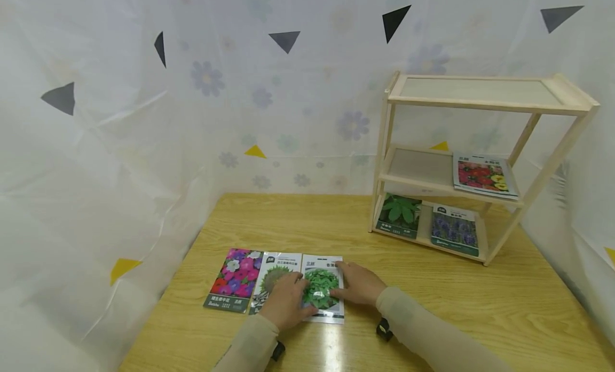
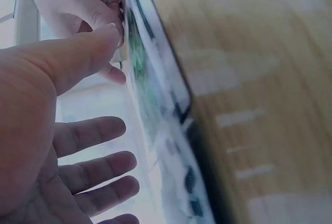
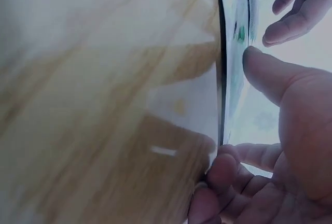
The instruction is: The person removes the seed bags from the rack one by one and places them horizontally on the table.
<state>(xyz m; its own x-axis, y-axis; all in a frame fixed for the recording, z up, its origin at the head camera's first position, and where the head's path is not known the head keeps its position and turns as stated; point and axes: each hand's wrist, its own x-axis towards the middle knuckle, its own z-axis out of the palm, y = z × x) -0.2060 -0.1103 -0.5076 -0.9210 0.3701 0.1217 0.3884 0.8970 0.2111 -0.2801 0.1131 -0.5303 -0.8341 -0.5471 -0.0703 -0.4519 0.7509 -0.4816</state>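
Three picture packets lie in a row on the table: one with pink flowers [image 1: 236, 273], one with a spiny round plant [image 1: 273, 276], partly hidden, and one with green leaves [image 1: 323, 286]. My left hand [image 1: 284, 302] is over the seam between the spiny-plant and green-leaf packets, its fingers spread loosely in the left wrist view. At the green-leaf packet's right side, my right hand [image 1: 360, 284] touches its top right corner with the fingertips. The right thumb [image 3: 264, 71] reaches over the packet's face.
A light wooden shelf rack [image 1: 449, 189] stands at the back right. Its middle shelf bears a red-and-yellow flower packet [image 1: 485, 174]. Below are a green-leaf packet [image 1: 399, 216] and a purple-flower packet [image 1: 454, 230]. White patterned sheeting [image 1: 298, 94] surrounds the wooden table [image 1: 298, 217].
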